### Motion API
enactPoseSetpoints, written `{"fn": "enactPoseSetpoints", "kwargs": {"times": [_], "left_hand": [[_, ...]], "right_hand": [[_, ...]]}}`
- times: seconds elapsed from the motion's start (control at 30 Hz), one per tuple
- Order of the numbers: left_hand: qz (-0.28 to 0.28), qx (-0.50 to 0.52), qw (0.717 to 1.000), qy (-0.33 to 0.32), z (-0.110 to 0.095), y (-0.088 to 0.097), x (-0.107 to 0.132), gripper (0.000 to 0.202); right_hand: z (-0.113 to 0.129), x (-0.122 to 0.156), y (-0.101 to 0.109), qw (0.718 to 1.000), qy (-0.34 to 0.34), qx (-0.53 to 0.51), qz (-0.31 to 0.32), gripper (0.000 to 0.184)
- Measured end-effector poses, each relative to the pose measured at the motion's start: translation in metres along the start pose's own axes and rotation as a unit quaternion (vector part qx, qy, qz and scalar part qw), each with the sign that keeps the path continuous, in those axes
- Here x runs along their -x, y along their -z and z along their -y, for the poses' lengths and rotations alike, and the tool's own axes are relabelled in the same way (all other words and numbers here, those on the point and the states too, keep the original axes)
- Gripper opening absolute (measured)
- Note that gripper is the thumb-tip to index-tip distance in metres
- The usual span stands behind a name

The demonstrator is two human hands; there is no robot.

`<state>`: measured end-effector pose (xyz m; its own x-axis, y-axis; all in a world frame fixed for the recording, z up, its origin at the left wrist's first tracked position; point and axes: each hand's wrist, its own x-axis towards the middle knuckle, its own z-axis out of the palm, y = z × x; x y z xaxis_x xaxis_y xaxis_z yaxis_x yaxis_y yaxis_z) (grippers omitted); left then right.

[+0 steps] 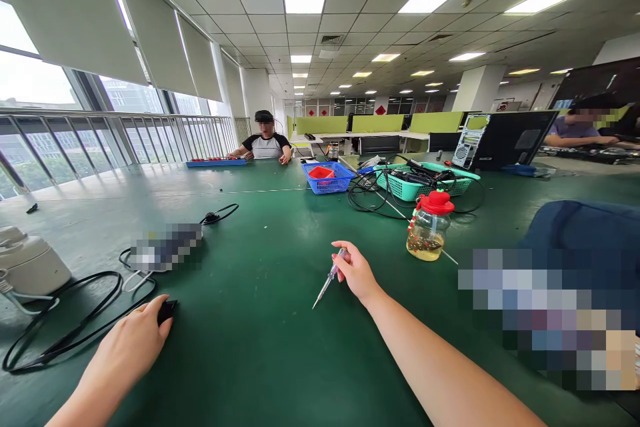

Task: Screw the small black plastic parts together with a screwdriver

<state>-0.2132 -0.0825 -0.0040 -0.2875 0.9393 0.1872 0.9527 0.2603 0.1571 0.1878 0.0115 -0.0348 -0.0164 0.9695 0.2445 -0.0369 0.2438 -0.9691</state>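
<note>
My right hand (359, 273) is closed around the clear handle of a slim screwdriver (327, 282). Its metal shaft slants down to the left, with the tip near the green tabletop (270, 360); whether it touches cannot be made out. At lower left, my left hand (129, 341) is wrapped over a small black object (168, 310), most of it covered by the fingers, its kind not clear. Black cable loops (75, 340) lie just left of that hand. A wide stretch of tabletop separates the two hands.
A red-lidded bottle (427, 230) of yellowish liquid stands right of centre. Behind it are a blue basket (330, 181) and a green basket (400, 188) of cables. A white device (33, 263) sits at left. A person (267, 140) is seated across the table.
</note>
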Motion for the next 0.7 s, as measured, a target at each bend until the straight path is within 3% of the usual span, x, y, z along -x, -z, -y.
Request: {"fn": "enactPoseSetpoints", "kwargs": {"times": [0.17, 0.3, 0.5, 0.6, 0.7], "left_hand": [[0.025, -0.065, 0.997, -0.012, 0.0, 0.006, -0.003, 0.049], [0.047, -0.049, 0.997, -0.038, -0.022, 0.018, -0.002, 0.043], [0.069, 0.037, 0.983, -0.168, -0.109, 0.031, 0.002, 0.037], [0.073, 0.095, 0.956, -0.267, -0.155, 0.024, 0.0, 0.039], [0.084, 0.122, 0.931, -0.335, -0.187, 0.007, -0.006, 0.044]], "right_hand": [[0.001, 0.0, -0.001, 1.0, 0.0, -0.003, -0.002, 0.036], [0.001, 0.0, -0.001, 1.0, -0.003, -0.003, -0.005, 0.037], [0.002, 0.0, -0.001, 0.999, 0.001, -0.029, -0.036, 0.047], [0.007, 0.001, 0.0, 0.998, 0.01, -0.034, -0.055, 0.055], [0.014, 0.004, 0.0, 0.997, 0.036, -0.006, -0.075, 0.056]]}}
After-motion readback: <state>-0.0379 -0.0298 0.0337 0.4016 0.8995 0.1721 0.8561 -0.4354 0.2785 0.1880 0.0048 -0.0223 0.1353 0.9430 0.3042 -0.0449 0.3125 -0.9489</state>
